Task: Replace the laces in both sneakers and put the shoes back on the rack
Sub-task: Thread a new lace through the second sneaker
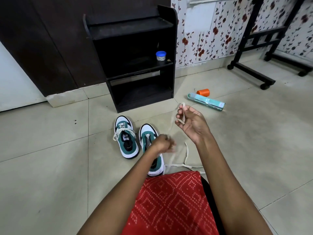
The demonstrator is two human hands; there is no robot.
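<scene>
Two green-and-white sneakers stand on the tiled floor in front of a black shoe rack [166, 48]. The left sneaker [126, 138] is laced with a cream lace. The right sneaker [149, 141] is partly hidden by my left arm, and its eyelets look bare. My right hand [191, 123] is raised and pinches a cream lace [182, 114] looped round its fingers. My left hand [163, 144] is blurred, with fingers curled, seemingly on the same lace, over the right sneaker. More cream lace [186, 156] trails on the floor beside that sneaker.
A blue-lidded jar [160, 55] sits on the rack's middle shelf. An orange thread spool [203, 92] and a teal tube-shaped package [206, 103] lie on the floor right of the rack. A black wheeled stand [250, 72] is at the back right. Red patterned cloth [169, 204] covers my lap.
</scene>
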